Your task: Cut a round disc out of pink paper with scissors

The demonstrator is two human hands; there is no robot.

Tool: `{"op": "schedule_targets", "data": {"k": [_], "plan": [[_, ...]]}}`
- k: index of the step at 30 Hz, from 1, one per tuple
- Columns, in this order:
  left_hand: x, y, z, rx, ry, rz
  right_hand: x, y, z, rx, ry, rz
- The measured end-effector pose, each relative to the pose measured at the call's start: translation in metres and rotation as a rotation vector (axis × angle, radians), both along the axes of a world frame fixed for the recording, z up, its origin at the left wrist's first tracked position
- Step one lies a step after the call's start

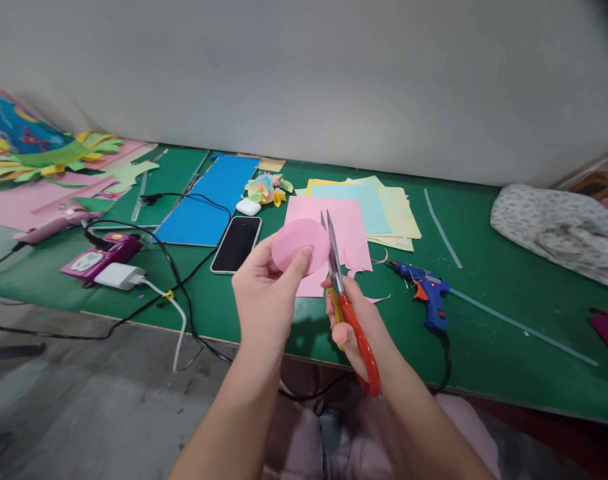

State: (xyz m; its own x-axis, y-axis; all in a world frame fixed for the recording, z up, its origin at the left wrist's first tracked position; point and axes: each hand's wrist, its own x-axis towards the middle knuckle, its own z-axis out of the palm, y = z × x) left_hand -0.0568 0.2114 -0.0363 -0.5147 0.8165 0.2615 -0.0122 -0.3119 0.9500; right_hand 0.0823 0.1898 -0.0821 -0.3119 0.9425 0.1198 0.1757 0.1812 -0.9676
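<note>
A round piece of pink paper (298, 241) is pinched in my left hand (270, 293), thumb on its near face. My right hand (357, 323) grips a pair of scissors (360, 340) with a red handle and a yellow one. The blades point away from me, slightly apart, beside the right edge of the paper circle. Below and behind them lies a pink sheet (351, 223) with thin curled offcuts (379, 299) near its right corner. Sheets of pale yellow paper (401, 210) and light blue paper (371, 203) lie partly under it.
A blue hot glue gun (429, 287) with a long glue stick lies right. Left are a phone (237, 245), a white earbud case (249, 207), a blue board (204, 207), a purple power strip (101, 257) with trailing cords, and a pink glue gun (57, 223). A patterned cloth (554, 230) sits far right.
</note>
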Motion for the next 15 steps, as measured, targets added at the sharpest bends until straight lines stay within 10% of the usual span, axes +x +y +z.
{"op": "schedule_targets", "data": {"k": [15], "plan": [[-0.0073, 0.0039, 0.0036, 0.022, -0.019, 0.011, 0.0008, -0.001, 0.0043, -0.012, -0.062, -0.029]]}}
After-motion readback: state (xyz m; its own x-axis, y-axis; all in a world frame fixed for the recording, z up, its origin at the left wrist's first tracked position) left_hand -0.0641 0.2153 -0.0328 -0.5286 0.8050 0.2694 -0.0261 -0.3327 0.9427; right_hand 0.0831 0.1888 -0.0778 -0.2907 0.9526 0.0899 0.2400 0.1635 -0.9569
